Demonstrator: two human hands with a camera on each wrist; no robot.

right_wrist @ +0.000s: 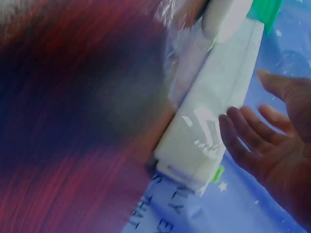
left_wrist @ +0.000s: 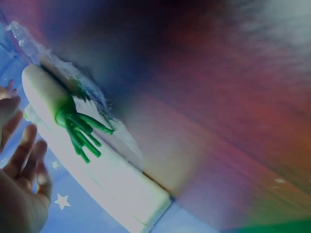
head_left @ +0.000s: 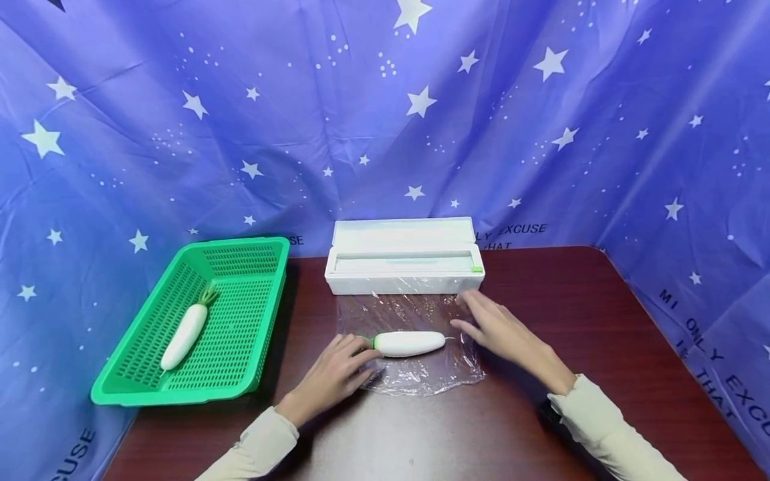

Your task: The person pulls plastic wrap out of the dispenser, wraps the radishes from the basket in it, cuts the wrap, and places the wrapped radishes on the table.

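Observation:
A white radish (head_left: 410, 343) with a short green top lies across a sheet of clear plastic wrap (head_left: 421, 384) in the head view. My left hand (head_left: 337, 371) is beside its green end, fingers loosely bent and holding nothing. In the left wrist view the green stalks (left_wrist: 82, 133) stand out from the radish, to the right of my fingertips. My right hand (head_left: 505, 334) has its fingers extended by the wrap's right edge, close to the wrap box (head_left: 403, 285). The right wrist view has those fingers (right_wrist: 248, 131) spread and slightly bent, overlapping the white box.
At the left stands a green plastic basket (head_left: 273, 321) with another white radish (head_left: 185, 336) in it. The box's lid (head_left: 403, 232) is raised at the back, with a small green piece (head_left: 477, 269) at its right end. A star-patterned blue cloth (head_left: 361, 120) hangs behind the dark red table (head_left: 559, 294).

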